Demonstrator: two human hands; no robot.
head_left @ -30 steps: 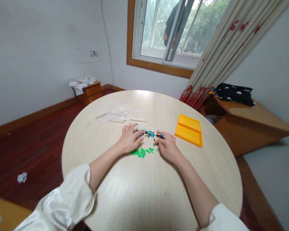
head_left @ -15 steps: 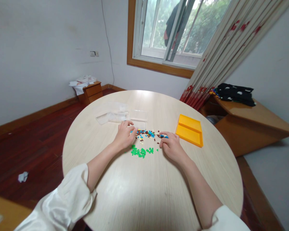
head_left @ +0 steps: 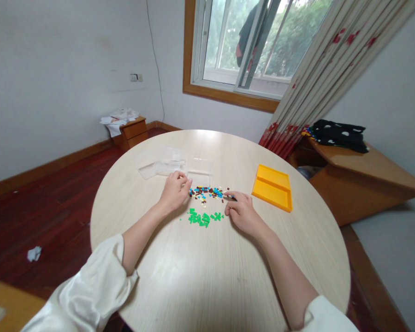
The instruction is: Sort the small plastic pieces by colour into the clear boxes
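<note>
A heap of small mixed-colour bricks (head_left: 207, 192) lies near the middle of the round table (head_left: 207, 272). Just in front of it is a separate cluster of green bricks (head_left: 203, 217). My left hand (head_left: 173, 192) rests at the left end of the mixed heap, fingers curled together at its edge. My right hand (head_left: 240, 211) sits at the right end, its fingertips pinched on a small piece I cannot make out. Both forearms reach in from white sleeves.
An orange tray (head_left: 272, 186) lies right of my right hand. Clear plastic bags and a clear box (head_left: 174, 166) lie beyond my left hand. A low wooden desk (head_left: 359, 170) with dark cloth stands at right, a small cabinet (head_left: 129, 129) at the far wall.
My left hand has curled its fingers and drawn back to the left end of the heap. My right hand shifted slightly toward the heap, fingers pinched.
</note>
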